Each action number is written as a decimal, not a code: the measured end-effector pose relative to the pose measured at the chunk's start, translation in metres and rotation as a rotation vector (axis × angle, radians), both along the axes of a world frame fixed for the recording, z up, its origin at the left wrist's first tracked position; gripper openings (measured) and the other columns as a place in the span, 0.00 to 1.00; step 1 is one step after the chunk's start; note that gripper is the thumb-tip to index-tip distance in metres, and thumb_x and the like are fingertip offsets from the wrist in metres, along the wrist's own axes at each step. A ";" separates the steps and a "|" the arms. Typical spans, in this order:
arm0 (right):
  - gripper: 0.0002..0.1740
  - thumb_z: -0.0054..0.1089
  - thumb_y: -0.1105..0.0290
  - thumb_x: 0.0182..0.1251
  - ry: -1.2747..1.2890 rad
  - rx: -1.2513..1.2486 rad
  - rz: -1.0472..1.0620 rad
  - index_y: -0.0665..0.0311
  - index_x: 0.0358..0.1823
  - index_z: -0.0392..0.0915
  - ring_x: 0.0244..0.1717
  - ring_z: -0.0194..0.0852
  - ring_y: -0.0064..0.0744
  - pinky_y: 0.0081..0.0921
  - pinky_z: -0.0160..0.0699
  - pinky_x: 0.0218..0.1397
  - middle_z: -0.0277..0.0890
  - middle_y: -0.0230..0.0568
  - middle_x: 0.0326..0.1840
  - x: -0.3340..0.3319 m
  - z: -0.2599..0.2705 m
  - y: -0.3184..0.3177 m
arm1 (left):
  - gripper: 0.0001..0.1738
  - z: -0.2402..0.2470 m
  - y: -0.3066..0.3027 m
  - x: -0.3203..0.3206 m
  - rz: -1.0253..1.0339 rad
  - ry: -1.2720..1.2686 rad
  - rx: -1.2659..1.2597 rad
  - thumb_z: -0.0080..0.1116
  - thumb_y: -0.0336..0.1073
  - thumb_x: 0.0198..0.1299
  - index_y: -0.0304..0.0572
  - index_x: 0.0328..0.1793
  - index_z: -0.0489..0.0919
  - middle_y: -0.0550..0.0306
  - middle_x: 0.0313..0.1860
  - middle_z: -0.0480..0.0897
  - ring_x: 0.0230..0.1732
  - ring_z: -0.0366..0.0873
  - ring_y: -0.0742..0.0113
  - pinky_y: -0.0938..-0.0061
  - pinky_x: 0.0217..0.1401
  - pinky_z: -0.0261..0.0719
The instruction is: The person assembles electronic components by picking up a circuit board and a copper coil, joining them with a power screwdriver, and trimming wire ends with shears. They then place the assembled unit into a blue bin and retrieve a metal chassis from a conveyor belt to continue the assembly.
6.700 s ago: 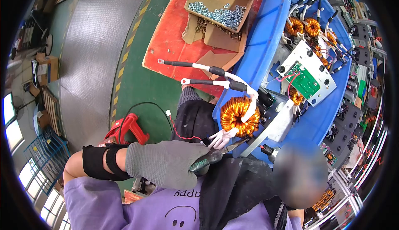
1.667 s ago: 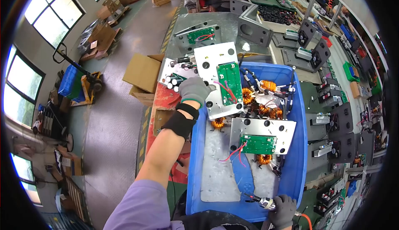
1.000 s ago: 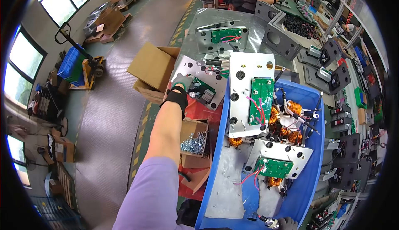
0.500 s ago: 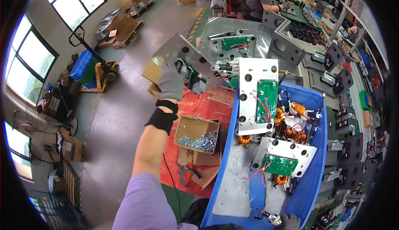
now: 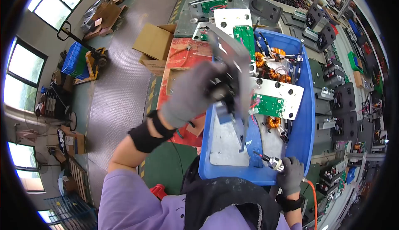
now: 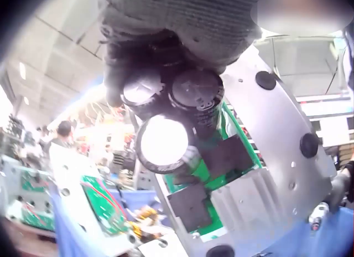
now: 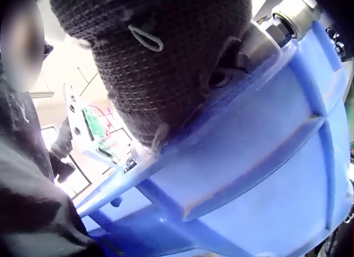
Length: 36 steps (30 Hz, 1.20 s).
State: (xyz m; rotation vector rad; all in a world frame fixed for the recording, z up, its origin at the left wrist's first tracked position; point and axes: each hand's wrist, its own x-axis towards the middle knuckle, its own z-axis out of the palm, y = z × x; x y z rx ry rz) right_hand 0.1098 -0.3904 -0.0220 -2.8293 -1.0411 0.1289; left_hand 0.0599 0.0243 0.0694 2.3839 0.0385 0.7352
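Note:
My gloved left hand (image 5: 193, 91) holds a metal plate (image 5: 241, 70) over the near left part of the blue bin (image 5: 307, 105). The plate stands nearly on edge and is blurred. Close up in the left wrist view, the fingers curl round the black cylindrical capacitors (image 6: 196, 93) on its green circuit board (image 6: 210, 224). At the bin's near right corner, my gloved right hand (image 5: 291, 175) grips a silver pneumatic screwdriver (image 5: 272, 162), with an orange hose (image 5: 314, 196) behind it. That glove (image 7: 166, 63) lies right at the bin's rim in the right wrist view.
Two other plates with green boards, one a white plate (image 5: 293, 95), lie in the bin over copper-wound coils (image 5: 279, 75). A red table (image 5: 164, 95) stands along its left side, with a cardboard box (image 5: 153, 41) beyond. Grey brackets (image 5: 264, 6) stand at the back.
My left hand put down the pliers, then picked the plate up off the red table. Over the last half second it has swung the plate right, over the bin. The right hand keeps the screwdriver.

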 end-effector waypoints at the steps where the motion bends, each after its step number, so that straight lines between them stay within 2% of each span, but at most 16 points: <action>1: 0.21 0.63 0.77 0.39 -0.006 0.026 0.008 0.56 0.41 0.78 0.43 0.75 0.46 0.41 0.63 0.44 0.76 0.38 0.40 0.000 0.001 -0.001 | 0.28 -0.018 -0.016 0.004 -0.028 0.030 0.121 0.73 0.35 0.52 0.45 0.61 0.76 0.52 0.46 0.80 0.43 0.83 0.47 0.59 0.43 0.83; 2: 0.21 0.63 0.77 0.39 -0.007 0.020 0.000 0.56 0.41 0.78 0.43 0.75 0.46 0.41 0.63 0.44 0.76 0.38 0.40 -0.001 0.003 -0.002 | 0.29 -0.038 -0.026 0.006 -0.117 0.065 0.110 0.72 0.36 0.53 0.46 0.61 0.75 0.51 0.47 0.78 0.45 0.81 0.48 0.58 0.43 0.82; 4: 0.21 0.65 0.76 0.42 -0.018 0.121 0.014 0.57 0.43 0.78 0.43 0.75 0.45 0.39 0.63 0.44 0.76 0.38 0.41 -0.001 0.006 -0.004 | 0.25 -0.074 -0.047 0.006 -0.134 0.079 0.034 0.70 0.28 0.49 0.41 0.54 0.74 0.48 0.41 0.79 0.37 0.82 0.44 0.58 0.40 0.81; 8: 0.22 0.68 0.73 0.43 -0.015 0.176 -0.022 0.56 0.45 0.79 0.44 0.76 0.45 0.39 0.65 0.44 0.76 0.38 0.42 0.001 0.009 -0.007 | 0.23 -0.122 -0.055 -0.021 -0.104 0.396 0.133 0.65 0.30 0.54 0.37 0.56 0.73 0.44 0.47 0.78 0.48 0.80 0.42 0.57 0.48 0.80; 9: 0.23 0.69 0.73 0.42 -0.017 0.194 -0.029 0.56 0.45 0.79 0.44 0.76 0.46 0.39 0.66 0.45 0.76 0.38 0.42 0.002 0.009 -0.007 | 0.24 -0.123 -0.054 -0.027 -0.141 0.321 0.244 0.61 0.30 0.57 0.34 0.61 0.72 0.43 0.54 0.78 0.57 0.77 0.44 0.59 0.62 0.77; 10: 0.23 0.69 0.73 0.42 -0.013 0.190 -0.036 0.56 0.45 0.79 0.44 0.76 0.46 0.39 0.66 0.45 0.76 0.38 0.42 0.003 0.009 -0.006 | 0.25 -0.120 -0.054 -0.033 -0.146 0.469 0.386 0.57 0.30 0.59 0.32 0.64 0.73 0.46 0.57 0.78 0.64 0.74 0.47 0.59 0.74 0.69; 12: 0.23 0.69 0.74 0.42 0.029 0.184 -0.050 0.56 0.46 0.79 0.44 0.76 0.46 0.39 0.66 0.46 0.76 0.38 0.42 0.004 0.010 -0.005 | 0.18 -0.096 -0.059 -0.046 -0.109 0.590 0.716 0.54 0.30 0.61 0.39 0.58 0.78 0.49 0.58 0.78 0.66 0.72 0.50 0.59 0.80 0.62; 16: 0.23 0.69 0.74 0.41 0.082 0.153 -0.045 0.57 0.45 0.80 0.45 0.76 0.47 0.39 0.68 0.47 0.76 0.39 0.42 0.006 0.017 0.007 | 0.14 -0.065 -0.043 -0.076 -0.038 0.453 0.584 0.56 0.28 0.57 0.46 0.50 0.83 0.49 0.56 0.78 0.66 0.71 0.48 0.58 0.76 0.66; 18: 0.23 0.69 0.74 0.41 0.144 0.134 -0.048 0.58 0.45 0.80 0.44 0.76 0.48 0.39 0.69 0.48 0.77 0.39 0.42 0.005 0.019 0.013 | 0.14 -0.064 -0.022 -0.090 0.172 0.445 0.311 0.57 0.26 0.55 0.49 0.46 0.84 0.48 0.54 0.77 0.64 0.71 0.45 0.55 0.71 0.69; 19: 0.24 0.70 0.73 0.41 0.139 0.132 -0.027 0.58 0.46 0.80 0.43 0.77 0.49 0.40 0.71 0.47 0.77 0.40 0.42 0.005 0.017 0.017 | 0.14 -0.076 -0.009 -0.097 0.288 0.395 0.317 0.57 0.25 0.55 0.47 0.47 0.83 0.49 0.51 0.78 0.56 0.77 0.47 0.56 0.61 0.75; 20: 0.24 0.70 0.73 0.41 0.146 0.128 -0.014 0.58 0.46 0.80 0.43 0.77 0.49 0.40 0.71 0.47 0.77 0.40 0.42 0.006 0.017 0.023 | 0.14 -0.085 0.001 -0.101 0.300 0.403 0.313 0.57 0.25 0.55 0.47 0.47 0.83 0.49 0.51 0.78 0.56 0.77 0.47 0.56 0.61 0.75; 22: 0.24 0.71 0.72 0.41 0.180 0.173 -0.006 0.58 0.46 0.80 0.43 0.77 0.50 0.40 0.72 0.47 0.77 0.40 0.43 0.003 0.018 0.036 | 0.12 -0.104 0.017 -0.107 0.498 0.584 -0.010 0.58 0.27 0.58 0.46 0.48 0.83 0.52 0.49 0.80 0.46 0.82 0.50 0.59 0.53 0.79; 23: 0.24 0.71 0.72 0.41 0.185 0.165 -0.001 0.58 0.46 0.80 0.43 0.77 0.50 0.40 0.72 0.47 0.77 0.40 0.43 0.002 0.021 0.043 | 0.10 -0.120 0.025 -0.112 0.496 0.582 0.013 0.58 0.31 0.61 0.47 0.48 0.82 0.54 0.47 0.81 0.42 0.83 0.49 0.60 0.48 0.81; 29: 0.24 0.72 0.71 0.42 0.273 0.119 0.005 0.58 0.46 0.80 0.41 0.77 0.50 0.41 0.72 0.46 0.78 0.39 0.42 -0.005 0.031 0.067 | 0.09 -0.206 0.032 -0.106 0.466 0.850 -0.045 0.55 0.36 0.65 0.52 0.48 0.83 0.54 0.46 0.82 0.46 0.83 0.47 0.58 0.50 0.81; 34: 0.23 0.72 0.73 0.42 0.234 0.108 -0.013 0.59 0.44 0.79 0.40 0.77 0.49 0.40 0.72 0.44 0.78 0.40 0.41 -0.014 0.031 0.066 | 0.11 -0.264 0.011 -0.056 0.322 0.705 0.083 0.52 0.34 0.64 0.50 0.50 0.82 0.51 0.47 0.81 0.45 0.82 0.47 0.54 0.45 0.82; 36: 0.22 0.71 0.73 0.43 0.219 0.094 -0.022 0.59 0.44 0.79 0.40 0.78 0.49 0.40 0.72 0.44 0.78 0.41 0.41 -0.019 0.032 0.064 | 0.12 -0.280 0.006 -0.036 0.313 0.443 0.187 0.52 0.35 0.64 0.46 0.52 0.79 0.49 0.47 0.79 0.45 0.82 0.47 0.54 0.43 0.82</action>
